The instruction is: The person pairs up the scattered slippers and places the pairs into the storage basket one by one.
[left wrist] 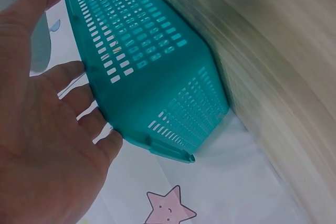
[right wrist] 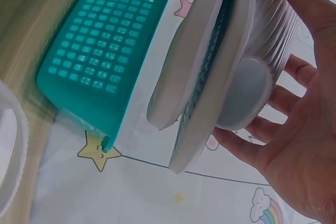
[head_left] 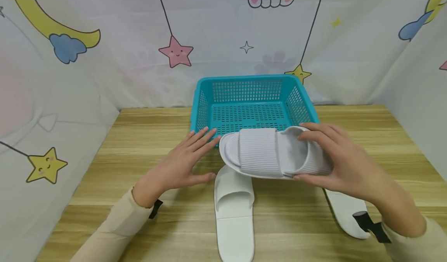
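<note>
My right hand (head_left: 343, 163) grips a pair of pale slippers (head_left: 258, 151) by the strap at their right end, fingers over the top, thumb below. Two soles (right wrist: 202, 93) lie side by side in the right wrist view. The pair is tilted in front of a teal perforated basket (head_left: 248, 79). My left hand (head_left: 179, 163) is spread with fingers straight, fingertips right at the basket's front left rim; in the left wrist view its fingers overlap that rim. A white slipper (head_left: 235, 223) lies sole down on the table, its toe partly hidden by the held pair.
Another white slipper (head_left: 347, 211) lies at the right, mostly hidden under my right hand. The wood-grain table (head_left: 146, 137) ends at a white cloth backdrop (head_left: 132, 79) printed with stars and moons, which also rises on both sides.
</note>
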The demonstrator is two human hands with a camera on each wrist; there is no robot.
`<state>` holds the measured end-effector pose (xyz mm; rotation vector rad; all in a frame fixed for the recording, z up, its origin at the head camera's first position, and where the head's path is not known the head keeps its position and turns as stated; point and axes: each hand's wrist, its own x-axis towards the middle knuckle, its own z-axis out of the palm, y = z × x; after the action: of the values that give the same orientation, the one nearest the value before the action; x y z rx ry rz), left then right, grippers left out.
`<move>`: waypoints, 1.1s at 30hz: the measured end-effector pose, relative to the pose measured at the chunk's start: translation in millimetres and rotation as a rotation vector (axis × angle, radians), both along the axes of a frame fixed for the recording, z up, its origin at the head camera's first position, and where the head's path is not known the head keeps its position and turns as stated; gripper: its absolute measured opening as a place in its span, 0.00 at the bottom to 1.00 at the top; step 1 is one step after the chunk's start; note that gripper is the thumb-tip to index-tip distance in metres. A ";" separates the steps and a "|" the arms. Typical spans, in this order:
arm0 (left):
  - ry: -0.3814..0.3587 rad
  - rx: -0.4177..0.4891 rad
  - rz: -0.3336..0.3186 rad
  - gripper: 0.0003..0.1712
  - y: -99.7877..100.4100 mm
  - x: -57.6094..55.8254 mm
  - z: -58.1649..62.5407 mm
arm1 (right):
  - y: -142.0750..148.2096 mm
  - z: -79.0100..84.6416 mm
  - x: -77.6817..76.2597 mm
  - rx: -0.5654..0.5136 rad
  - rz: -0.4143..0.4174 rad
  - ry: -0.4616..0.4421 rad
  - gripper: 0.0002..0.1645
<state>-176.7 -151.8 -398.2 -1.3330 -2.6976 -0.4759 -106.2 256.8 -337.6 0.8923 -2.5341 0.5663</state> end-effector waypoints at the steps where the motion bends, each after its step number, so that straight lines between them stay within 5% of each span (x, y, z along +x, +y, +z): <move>1: -0.002 -0.001 0.000 0.55 0.3 -0.3 0.5 | 0.1 0.9 -0.9 0.005 -0.003 -0.002 0.49; 33: -0.072 0.028 -0.018 0.53 0.7 -1.6 7.8 | 10.2 2.1 -70.3 0.017 0.044 -0.061 0.51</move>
<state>-178.3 -151.0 -390.4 -1.3596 -2.7271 -0.5721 -176.4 267.0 -335.6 0.9525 -2.5833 0.5952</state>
